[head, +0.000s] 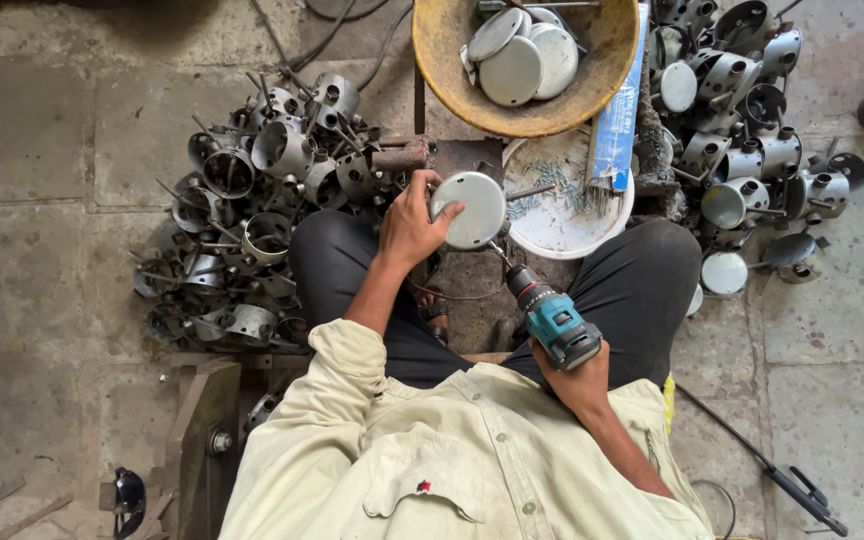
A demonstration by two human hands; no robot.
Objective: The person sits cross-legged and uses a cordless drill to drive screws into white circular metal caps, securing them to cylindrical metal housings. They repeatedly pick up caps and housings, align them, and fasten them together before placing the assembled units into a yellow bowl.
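My left hand (407, 228) is gripping the round metal lid (472, 210) over my knees, fingers curled on its rim to steady it; my right hand (577, 375) is clasping the teal drill (552, 315), bit angled at the lid.

The floor (42, 200) is worn grey concrete laid in large slabs, stained and dusty, with dark seams running between them. Light is even and flat — no hard shadows fall across it. On the left a heap of grey metal housings (252, 220) lies on the slabs; a second pile of similar parts (762, 130) spreads at the upper right. Dark cables (322, 40) trail across the top edge. At the lower left stands a rusty metal frame (202, 430) with a bolt in it, and a thin black rod (752, 460) lies slantwise at the lower right.
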